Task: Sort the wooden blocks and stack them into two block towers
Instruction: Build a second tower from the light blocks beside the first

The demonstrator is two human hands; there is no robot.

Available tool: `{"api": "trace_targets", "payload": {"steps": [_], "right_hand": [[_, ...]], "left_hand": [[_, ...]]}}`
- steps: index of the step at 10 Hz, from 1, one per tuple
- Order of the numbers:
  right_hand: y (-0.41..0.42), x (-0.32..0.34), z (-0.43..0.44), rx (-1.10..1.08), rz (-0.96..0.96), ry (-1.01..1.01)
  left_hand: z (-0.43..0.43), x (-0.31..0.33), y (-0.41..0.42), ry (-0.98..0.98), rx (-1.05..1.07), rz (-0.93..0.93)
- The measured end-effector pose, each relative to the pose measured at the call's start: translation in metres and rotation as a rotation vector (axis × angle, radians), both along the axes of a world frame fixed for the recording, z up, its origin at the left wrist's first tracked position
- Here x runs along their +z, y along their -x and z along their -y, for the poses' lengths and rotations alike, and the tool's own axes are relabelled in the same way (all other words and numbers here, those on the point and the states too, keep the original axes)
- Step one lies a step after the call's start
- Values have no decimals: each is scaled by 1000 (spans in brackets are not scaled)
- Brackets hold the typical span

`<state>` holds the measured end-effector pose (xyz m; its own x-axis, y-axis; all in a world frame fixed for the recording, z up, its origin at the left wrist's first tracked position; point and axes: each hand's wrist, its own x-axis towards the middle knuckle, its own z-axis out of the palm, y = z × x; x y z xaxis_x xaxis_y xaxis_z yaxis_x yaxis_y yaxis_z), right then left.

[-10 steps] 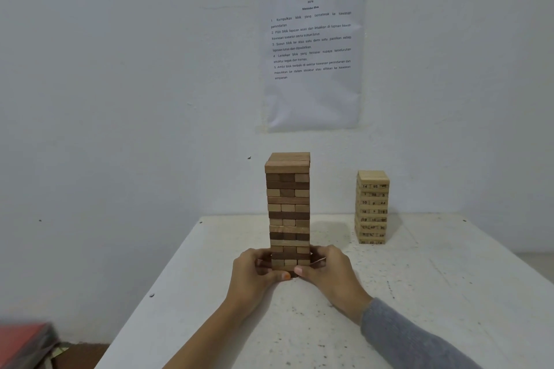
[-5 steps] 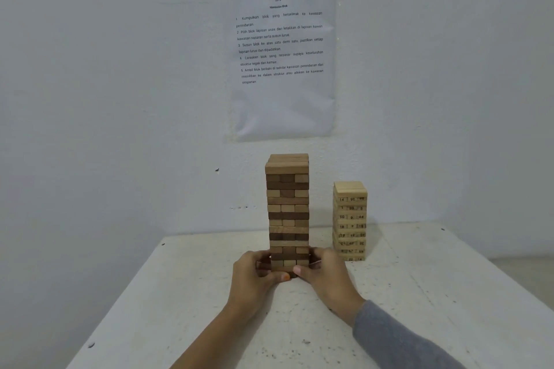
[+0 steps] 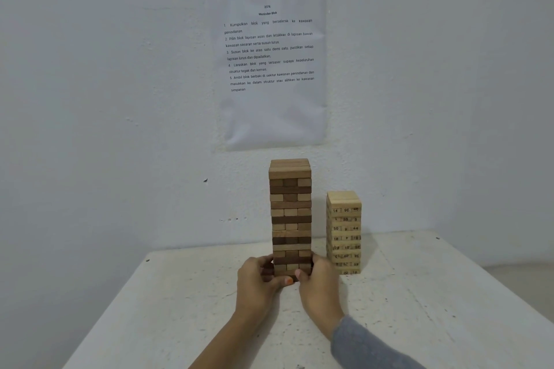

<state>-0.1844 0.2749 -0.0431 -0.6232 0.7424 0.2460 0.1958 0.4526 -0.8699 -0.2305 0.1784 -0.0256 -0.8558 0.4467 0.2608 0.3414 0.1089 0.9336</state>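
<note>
Gripping tall tower (image 3: 290,213) base: left hand (image 3: 257,281), right hand (image 3: 318,283) curled round it; uneven push could topple it onto nearby numbered tower (image 3: 344,231).

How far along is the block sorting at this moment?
Done: the dark tower and the numbered tower both stand built on the table; no loose blocks show. In hand: the left hand and right hand grip the dark tower's base, seemingly squaring it. Left: likely just letting go.
</note>
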Motion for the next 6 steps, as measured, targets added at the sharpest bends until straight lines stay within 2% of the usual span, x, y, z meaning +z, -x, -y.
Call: {"api": "trace_targets", "payload": {"steps": [3, 6], "right_hand": [[6, -4, 0, -72, 14, -46], [-5, 8, 3, -45, 62, -47]], "left_hand": [[-10, 3, 2, 8, -4, -29], [-11, -2, 6, 67, -13, -31]]}}
